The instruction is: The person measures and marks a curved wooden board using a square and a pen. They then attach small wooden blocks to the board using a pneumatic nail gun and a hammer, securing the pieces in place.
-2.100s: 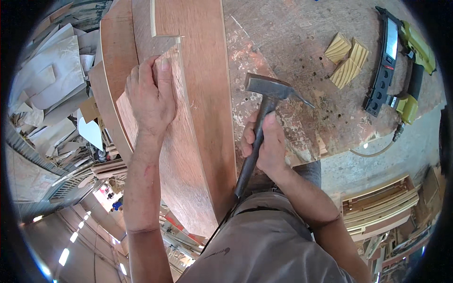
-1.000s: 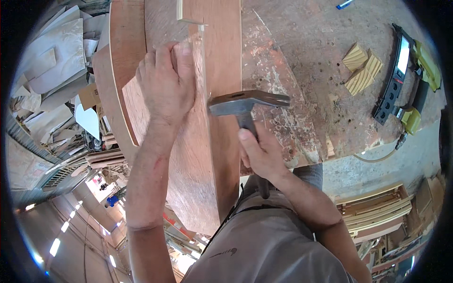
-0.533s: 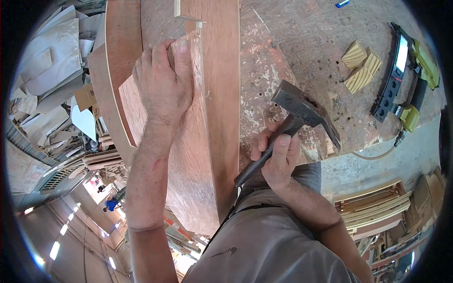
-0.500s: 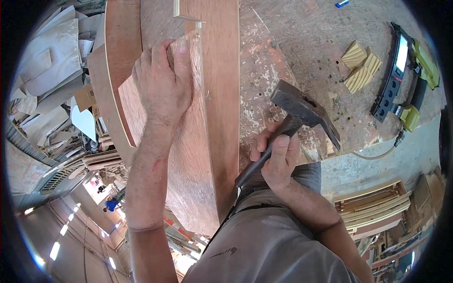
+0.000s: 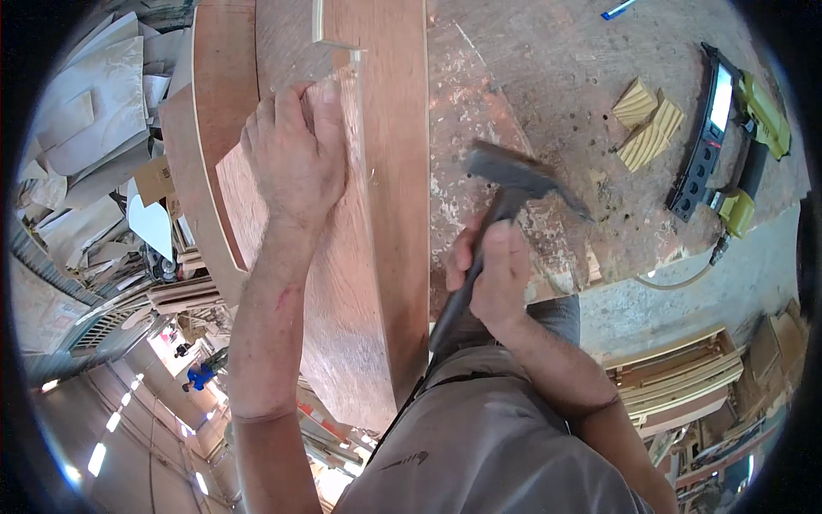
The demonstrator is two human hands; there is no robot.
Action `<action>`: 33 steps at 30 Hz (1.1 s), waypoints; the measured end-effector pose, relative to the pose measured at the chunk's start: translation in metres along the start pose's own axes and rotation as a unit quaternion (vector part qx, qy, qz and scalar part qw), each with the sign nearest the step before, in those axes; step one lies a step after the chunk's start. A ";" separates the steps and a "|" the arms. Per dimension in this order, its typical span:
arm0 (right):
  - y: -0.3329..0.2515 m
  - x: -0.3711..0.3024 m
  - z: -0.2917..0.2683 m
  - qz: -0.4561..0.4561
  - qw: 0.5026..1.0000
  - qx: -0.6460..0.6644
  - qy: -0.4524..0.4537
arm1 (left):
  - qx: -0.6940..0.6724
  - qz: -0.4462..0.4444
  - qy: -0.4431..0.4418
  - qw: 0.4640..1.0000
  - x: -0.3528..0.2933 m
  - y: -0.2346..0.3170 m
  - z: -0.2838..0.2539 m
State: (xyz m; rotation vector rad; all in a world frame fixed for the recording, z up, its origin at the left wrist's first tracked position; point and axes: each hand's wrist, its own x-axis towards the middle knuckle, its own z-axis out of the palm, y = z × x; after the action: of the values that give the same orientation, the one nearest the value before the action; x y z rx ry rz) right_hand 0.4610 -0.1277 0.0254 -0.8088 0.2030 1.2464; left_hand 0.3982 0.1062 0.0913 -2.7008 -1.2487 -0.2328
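Observation:
My right hand [image 5: 499, 283] is closed round the dark handle of a claw hammer [image 5: 514, 177], whose head is slightly smeared by motion above the bench. The hammer is apart from the wood. My left hand [image 5: 295, 163] grips the upper end of a reddish plywood panel [image 5: 330, 343], thumb along its right edge and fingertips partly hidden over the far end. Along that panel's right side runs a long plywood board [image 5: 398, 171], with a notched step near its far end. A curved plywood piece [image 5: 224, 86] lies left of my left hand.
The worn workbench [image 5: 548, 77] carries two wood offcuts [image 5: 646, 124] and a green-and-black nail gun [image 5: 728, 137] with a hose. A blue pen-like item [image 5: 618, 10] lies at the far edge. Stacked wooden frames [image 5: 676, 377] stand lower right; scrap sheets [image 5: 94, 111] pile up left.
My right hand has shifted the hammer left and a little farther away, toward the plywood board. My left hand keeps its hold on the panel.

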 end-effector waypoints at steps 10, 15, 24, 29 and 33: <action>0.001 0.018 0.008 0.108 0.959 -0.245 -0.093 | 0.019 -0.021 -0.014 1.000 -0.003 -0.008 -0.001; 0.012 0.010 0.035 0.040 0.990 -0.126 0.044 | 0.021 -0.020 0.002 1.000 0.003 0.005 -0.004; -0.064 0.045 -0.026 -0.113 0.795 -0.593 0.055 | -0.163 -0.085 0.092 0.979 -0.017 -0.023 -0.017; -0.114 0.104 -0.068 -0.350 0.589 -0.725 0.066 | -0.337 -0.238 0.196 0.889 -0.134 -0.095 -0.079; -0.105 0.100 -0.041 -0.356 0.622 -0.697 0.006 | -0.350 -0.509 0.053 0.785 -0.282 -0.132 -0.131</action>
State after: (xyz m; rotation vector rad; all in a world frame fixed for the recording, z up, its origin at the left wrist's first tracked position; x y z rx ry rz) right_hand 0.6007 -0.0872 -0.0133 -1.9602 -1.1730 0.3888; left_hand 0.1070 -0.0457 0.1709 -1.9902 -2.8958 -1.1324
